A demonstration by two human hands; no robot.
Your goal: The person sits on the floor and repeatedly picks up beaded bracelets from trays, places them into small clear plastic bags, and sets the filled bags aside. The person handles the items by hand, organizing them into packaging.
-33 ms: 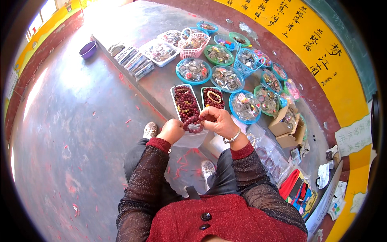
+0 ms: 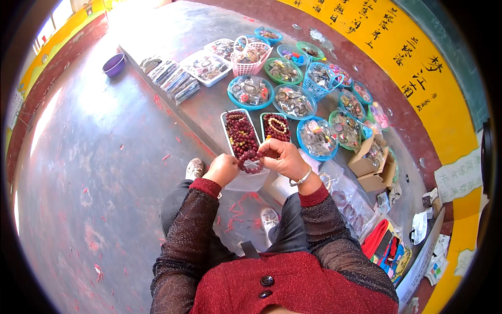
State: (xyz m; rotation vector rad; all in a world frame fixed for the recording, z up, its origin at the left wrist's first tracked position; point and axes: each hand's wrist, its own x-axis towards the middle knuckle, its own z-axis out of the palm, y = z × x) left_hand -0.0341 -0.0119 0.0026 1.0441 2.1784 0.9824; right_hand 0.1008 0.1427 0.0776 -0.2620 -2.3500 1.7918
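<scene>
Grey ground cloth (image 2: 209, 112) against the red-and-yellow wall carries roughly nine round blue and green basins of trinkets, two open-weave baskets (one pink (image 2: 250, 54), one blue (image 2: 320, 77)) and two clear rectangular trays of dark red beads (image 2: 241, 138) at its near edge. Step in hand, as judged: drawing a dark red bead bracelet (image 2: 252, 162) from the near trays. Left hand (image 2: 223, 168) is closed on one end and right hand (image 2: 280, 156) pinches the other; next move calls for keeping the strand taut.
</scene>
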